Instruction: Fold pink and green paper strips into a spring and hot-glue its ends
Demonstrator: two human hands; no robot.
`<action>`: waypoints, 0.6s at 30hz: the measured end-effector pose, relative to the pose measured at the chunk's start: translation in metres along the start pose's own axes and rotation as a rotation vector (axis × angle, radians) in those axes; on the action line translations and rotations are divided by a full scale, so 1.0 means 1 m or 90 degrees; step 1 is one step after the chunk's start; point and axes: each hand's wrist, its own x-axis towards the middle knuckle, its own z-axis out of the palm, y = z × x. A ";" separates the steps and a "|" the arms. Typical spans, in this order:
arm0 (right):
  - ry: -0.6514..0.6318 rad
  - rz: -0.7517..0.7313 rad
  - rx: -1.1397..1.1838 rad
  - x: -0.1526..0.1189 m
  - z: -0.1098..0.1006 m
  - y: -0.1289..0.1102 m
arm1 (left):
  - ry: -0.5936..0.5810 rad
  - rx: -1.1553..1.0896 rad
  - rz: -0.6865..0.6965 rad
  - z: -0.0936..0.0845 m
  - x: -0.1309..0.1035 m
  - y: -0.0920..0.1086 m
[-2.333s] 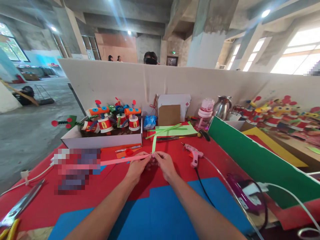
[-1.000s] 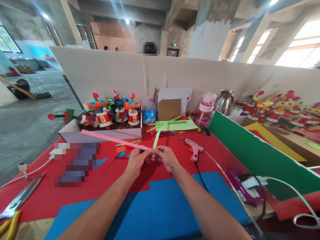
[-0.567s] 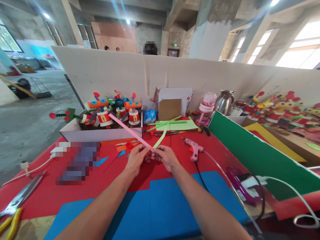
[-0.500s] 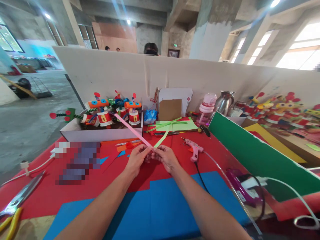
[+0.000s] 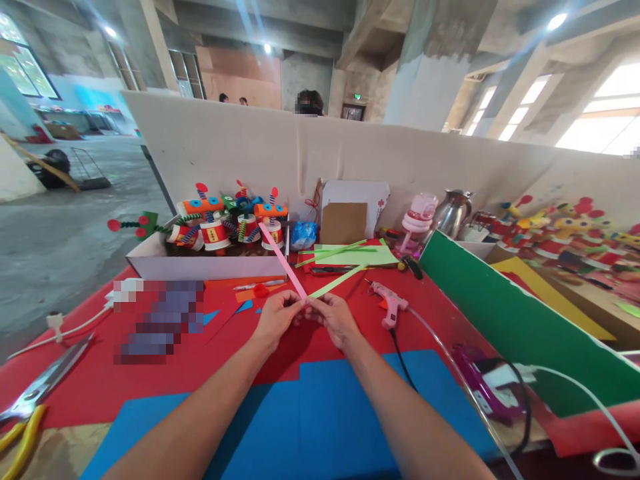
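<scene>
Pinched at your fingertips, in the middle of the view above the red work surface (image 5: 95, 393), are two narrow paper strips that meet in a V opening away from you. The pink strip (image 5: 283, 260) looks flat and straight-edged, slanting up and to the left until its far end overlaps the cup figures (image 5: 215, 233) in view. The light green strip (image 5: 340, 279) runs up and to the right, bending slightly, its far end near the light green sheet (image 5: 385, 255). Your left hand (image 5: 279, 319) has thumb and fingers closed narrowly on the pink strip by the meeting point; your right hand (image 5: 334, 319) is just beside it, closed the same way on the light green strip. Your fingers hide the exact join, so you cannot tell how the ends overlap. For room, red surface spreads on both sides of your hands, with blue sheets (image 5: 300, 433) on the near side, under your forearms. The white box (image 5: 210, 268) bounds the far left, and the white partition (image 5: 240, 150) stands behind it. To the right, the pink glue gun (image 5: 390, 305) lies nearest your right hand, its nozzle pointing away and left, with the tall green panel (image 5: 520, 327) slanting beyond it.
</scene>
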 end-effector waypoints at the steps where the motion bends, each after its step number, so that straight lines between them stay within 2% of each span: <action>1: 0.007 -0.005 0.004 0.001 0.000 0.001 | -0.004 -0.007 -0.001 0.000 0.000 0.000; 7: 0.026 -0.035 0.009 0.004 0.003 0.010 | -0.007 -0.040 -0.003 0.001 0.002 -0.003; 13: -0.032 -0.033 0.031 0.005 -0.002 0.007 | 0.022 -0.057 -0.002 -0.001 0.003 -0.003; 18: -0.029 -0.002 0.033 0.010 -0.008 0.007 | 0.006 -0.061 -0.026 0.000 0.002 0.000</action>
